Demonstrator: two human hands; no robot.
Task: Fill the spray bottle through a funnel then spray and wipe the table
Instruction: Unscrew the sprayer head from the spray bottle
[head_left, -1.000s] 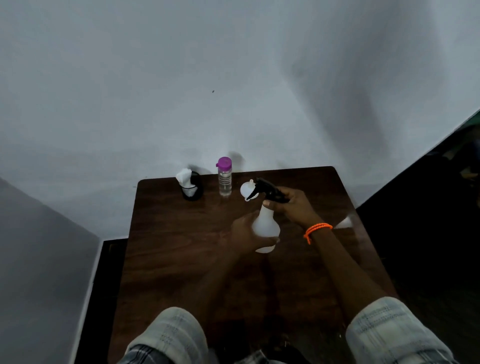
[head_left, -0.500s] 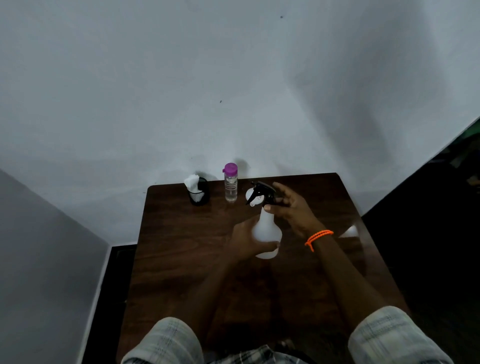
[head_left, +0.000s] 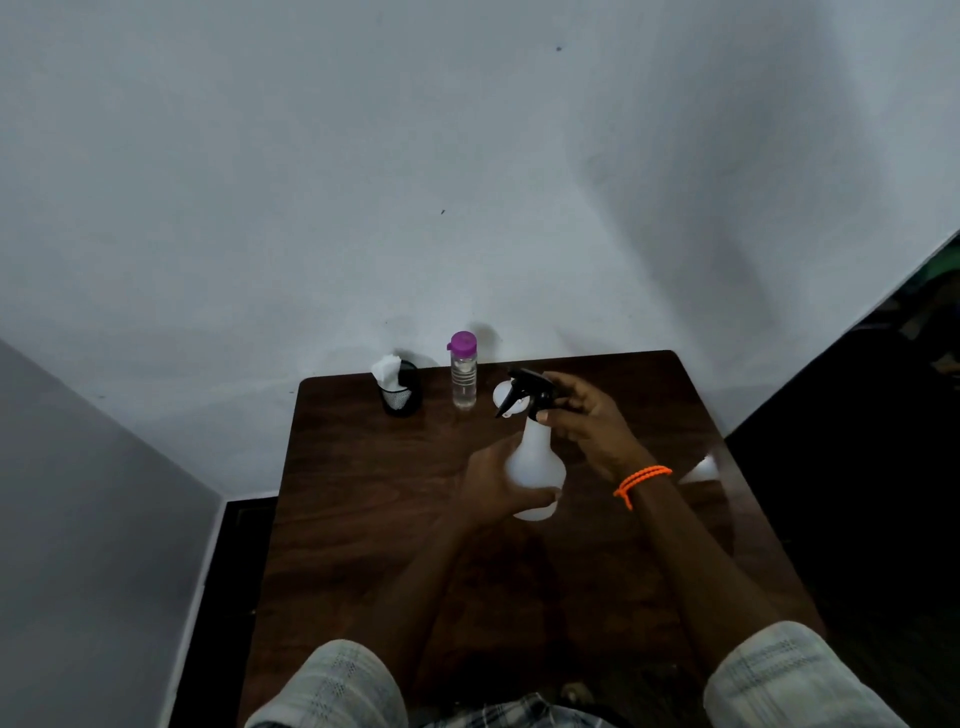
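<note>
A white spray bottle (head_left: 535, 467) stands upright in the middle of the dark wooden table (head_left: 363, 519). My left hand (head_left: 493, 480) grips its round body from the left. My right hand (head_left: 587, 421) pinches the black trigger head (head_left: 524, 392) at the bottle's neck. A white funnel (head_left: 503, 396) lies just behind the trigger head, mostly hidden by it. A clear water bottle with a purple cap (head_left: 463, 376) stands at the back of the table.
A black mesh cup holding white tissue (head_left: 399, 394) stands at the back left, close to the wall. A pale reflection (head_left: 701, 470) shows near the table's right edge. Dark floor lies on both sides of the table.
The view has tilted upward, so the table sits lower in frame. Both hands stay on the spray bottle, with my right fingers shifted around the trigger head.
</note>
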